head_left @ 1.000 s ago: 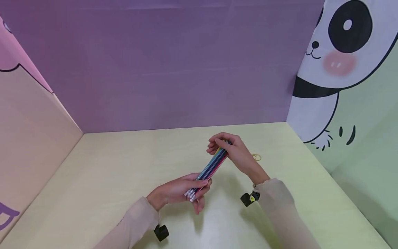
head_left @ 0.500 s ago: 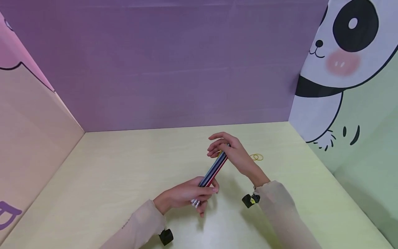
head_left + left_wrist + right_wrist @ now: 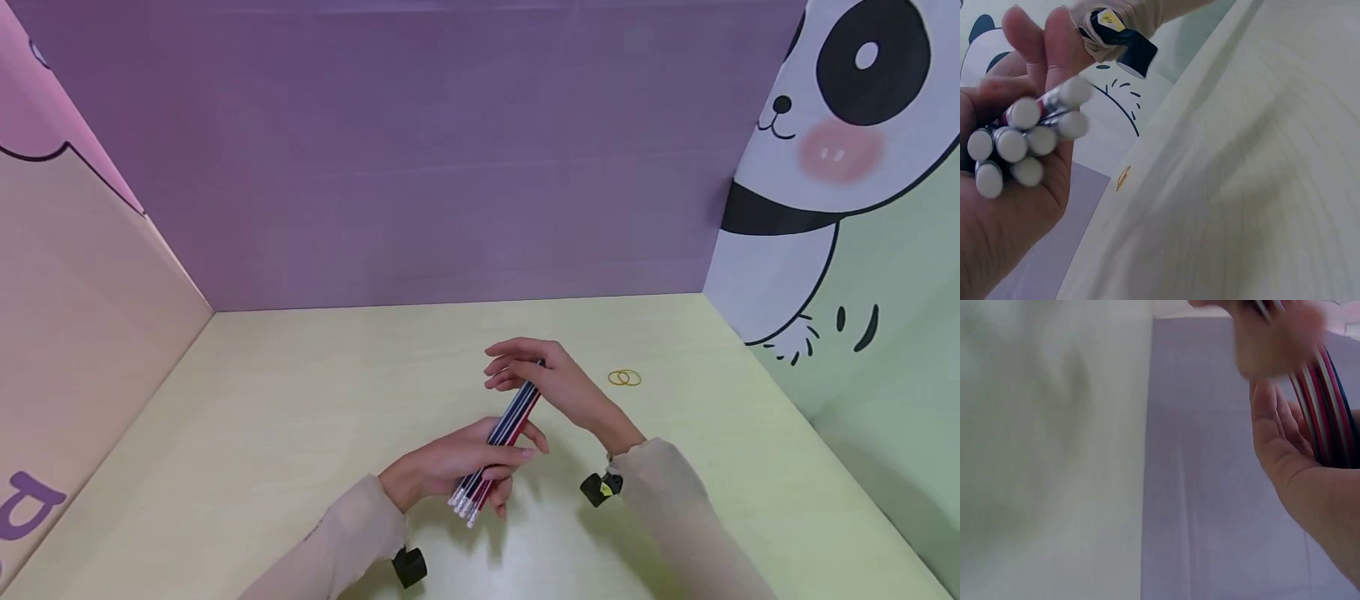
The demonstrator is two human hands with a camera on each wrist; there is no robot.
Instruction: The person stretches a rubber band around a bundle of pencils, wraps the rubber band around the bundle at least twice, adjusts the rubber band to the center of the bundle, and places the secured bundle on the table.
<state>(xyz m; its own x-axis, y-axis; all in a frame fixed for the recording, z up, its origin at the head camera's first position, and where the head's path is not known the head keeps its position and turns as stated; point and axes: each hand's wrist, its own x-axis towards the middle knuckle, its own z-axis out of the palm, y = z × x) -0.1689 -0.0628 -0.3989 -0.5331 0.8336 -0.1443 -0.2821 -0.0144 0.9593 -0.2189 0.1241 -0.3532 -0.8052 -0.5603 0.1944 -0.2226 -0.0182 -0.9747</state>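
A bundle of pencils (image 3: 516,414), striped dark blue, white and red, slants between both hands above the table. My left hand (image 3: 453,462) grips its lower part, thumb across the front and fingers behind. The white eraser ends (image 3: 1012,144) of several pencils stick out past that palm in the left wrist view. At the upper end my right hand (image 3: 570,387) holds the bundle between thumb and fingers, its fingertips pointing left. Those upper tips are mostly hidden by the right hand. In the right wrist view the pencils (image 3: 1329,412) lie against the right palm.
Two yellow rubber bands (image 3: 624,377) lie overlapping on the pale table (image 3: 315,400), right of the right hand. A purple wall (image 3: 450,167) stands behind the table, with decorated panels at both sides. Each wrist wears a small black camera (image 3: 410,567).
My left hand has shifted right along the pencils, and the eraser ends stick out more than half a second ago. My right hand has come slightly down and left.
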